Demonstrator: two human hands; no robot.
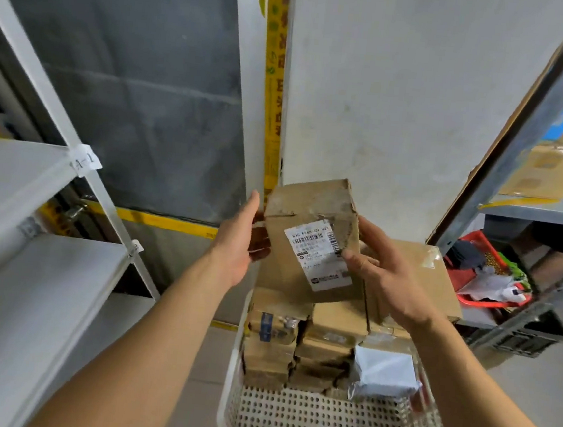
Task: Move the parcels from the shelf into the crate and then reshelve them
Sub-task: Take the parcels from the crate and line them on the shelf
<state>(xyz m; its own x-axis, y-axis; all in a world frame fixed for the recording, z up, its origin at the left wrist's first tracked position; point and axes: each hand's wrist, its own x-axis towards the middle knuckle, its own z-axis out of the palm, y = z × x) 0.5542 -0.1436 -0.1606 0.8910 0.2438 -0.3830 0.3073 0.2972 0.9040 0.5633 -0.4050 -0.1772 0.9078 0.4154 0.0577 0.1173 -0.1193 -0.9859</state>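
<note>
I hold a worn brown cardboard parcel [309, 229] with a white shipping label between both hands, above the far end of the white perforated crate [315, 423]. My left hand [239, 240] presses its left side. My right hand [381, 271] grips its right edge near the label. Inside the crate lie several other brown parcels [330, 335], a larger flat box [418, 278] and a white poly-bag parcel [385, 371]. The white shelf [21, 257] on my left shows two bare boards.
A grey metal rack [519, 160] stands at the right with a cardboard box [559, 168] on it and a red basket [487, 278] of oddments below. A white wall and a grey panel with yellow tape lie ahead.
</note>
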